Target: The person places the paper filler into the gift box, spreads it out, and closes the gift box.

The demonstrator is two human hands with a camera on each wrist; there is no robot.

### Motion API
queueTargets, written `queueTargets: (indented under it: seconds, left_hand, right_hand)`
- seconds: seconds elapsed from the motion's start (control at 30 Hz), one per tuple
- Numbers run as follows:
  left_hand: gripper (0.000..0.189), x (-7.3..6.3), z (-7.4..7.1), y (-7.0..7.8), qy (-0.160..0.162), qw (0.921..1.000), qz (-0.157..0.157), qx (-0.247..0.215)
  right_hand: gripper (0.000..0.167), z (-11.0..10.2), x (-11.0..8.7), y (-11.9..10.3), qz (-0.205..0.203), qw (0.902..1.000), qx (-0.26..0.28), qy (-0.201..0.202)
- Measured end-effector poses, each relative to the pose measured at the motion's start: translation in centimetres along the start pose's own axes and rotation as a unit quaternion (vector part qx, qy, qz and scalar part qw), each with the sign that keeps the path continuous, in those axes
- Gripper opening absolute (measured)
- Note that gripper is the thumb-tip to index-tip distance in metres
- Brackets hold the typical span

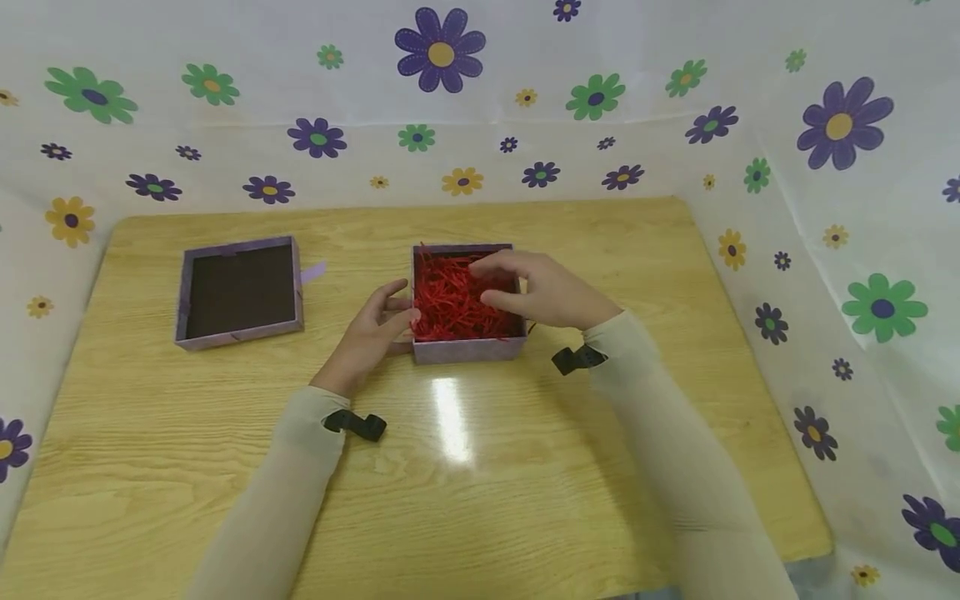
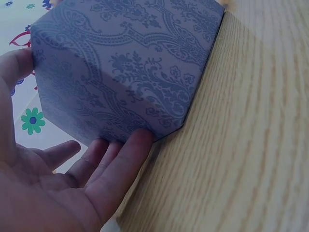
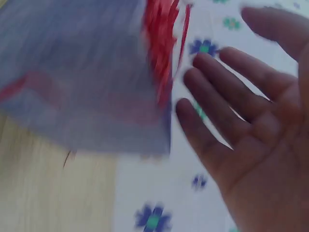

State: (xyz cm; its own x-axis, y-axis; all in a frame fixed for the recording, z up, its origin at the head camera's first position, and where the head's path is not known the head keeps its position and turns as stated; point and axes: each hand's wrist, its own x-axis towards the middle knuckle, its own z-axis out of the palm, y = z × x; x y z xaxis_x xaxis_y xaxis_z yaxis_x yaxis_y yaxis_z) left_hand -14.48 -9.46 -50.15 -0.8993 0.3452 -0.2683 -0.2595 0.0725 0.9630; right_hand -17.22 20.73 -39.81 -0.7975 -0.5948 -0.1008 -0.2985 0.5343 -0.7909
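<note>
A purple patterned box [image 1: 468,351] filled with red shredded paper [image 1: 450,296] stands on the table. My left hand [image 1: 372,333] is at its left side. In the left wrist view, the extended fingers [image 2: 128,169] rest against the box wall [image 2: 120,72] and the thumb touches near its rim. Over the right part of the box hovers my right hand [image 1: 543,292], holding nothing. The right wrist view has that hand [image 3: 260,130] with fingers spread and palm bare, apart from the blurred box [image 3: 96,106]. Red strands [image 3: 161,43] stick up above the rim there.
On the left of the wooden table [image 1: 487,517] lies a shallow purple lid [image 1: 242,290] with its dark inside up. A lavender ribbon tab [image 1: 313,272] sticks out on its right. Flower-printed white cloth [image 1: 360,92] stands behind the table and along its sides.
</note>
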Motion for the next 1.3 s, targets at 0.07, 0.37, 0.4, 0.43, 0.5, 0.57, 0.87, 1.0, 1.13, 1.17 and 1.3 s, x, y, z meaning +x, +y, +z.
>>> queueTargets:
  seconds: [0.07, 0.37, 0.4, 0.43, 0.5, 0.57, 0.87, 1.0, 1.13, 1.17, 1.3]
  left_hand:
    - [0.075, 0.0, 0.0, 0.1, 0.002, 1.0000, 0.001, 0.000]
    - [0.076, -0.2, 0.0, 0.2, 0.000, 1.0000, -0.004, -0.002]
    - [0.076, -0.2, 0.0, 0.2, 0.001, 1.0000, -0.003, 0.000]
    - [0.076, -0.2, 0.0, 0.2, 0.002, 1.0000, -0.001, 0.002]
    - [0.076, -0.2, 0.1, 0.3, 0.003, 1.0000, 0.000, 0.004]
    - [0.075, -0.2, 0.1, 0.3, 0.002, 1.0000, 0.000, 0.004]
    - [0.076, -0.3, 0.2, 0.2, 0.005, 0.9999, -0.006, 0.008]
    - [0.077, -0.4, 0.3, 0.3, 0.006, 0.9999, -0.002, 0.008]
    - [0.077, -0.3, 0.3, 0.3, 0.004, 0.9999, -0.002, 0.009]
    - [0.077, -0.3, 0.3, 0.3, 0.003, 1.0000, -0.003, 0.006]
    - [0.077, -0.3, 0.3, 0.4, 0.005, 1.0000, -0.005, 0.006]
  right_hand:
    - [0.042, -0.5, -0.9, 1.3, -0.013, 0.9994, -0.002, 0.032]
    - [0.035, 1.0, -5.2, 7.8, 0.012, 0.9979, 0.063, 0.011]
    - [0.032, 1.3, -5.4, 8.1, 0.013, 0.9972, 0.072, 0.016]
    - [0.028, 1.6, -5.5, 8.2, 0.012, 0.9966, 0.078, 0.025]
    - [0.019, 2.1, -5.5, 8.3, 0.010, 0.9954, 0.079, 0.053]
    - [0.012, 2.3, -5.5, 8.2, 0.010, 0.9941, 0.070, 0.082]
    - [0.014, 1.0, -5.1, 5.9, -0.007, 0.9901, 0.054, 0.130]
    - [0.023, 0.2, -4.4, 5.0, -0.019, 0.9944, 0.041, 0.096]
    - [0.046, 0.3, -4.1, 5.6, -0.004, 0.9959, 0.088, 0.021]
    - [0.047, 0.4, -4.2, 5.8, 0.005, 0.9948, 0.102, 0.006]
    - [0.037, 1.0, -4.4, 6.2, 0.028, 0.9894, 0.141, -0.023]
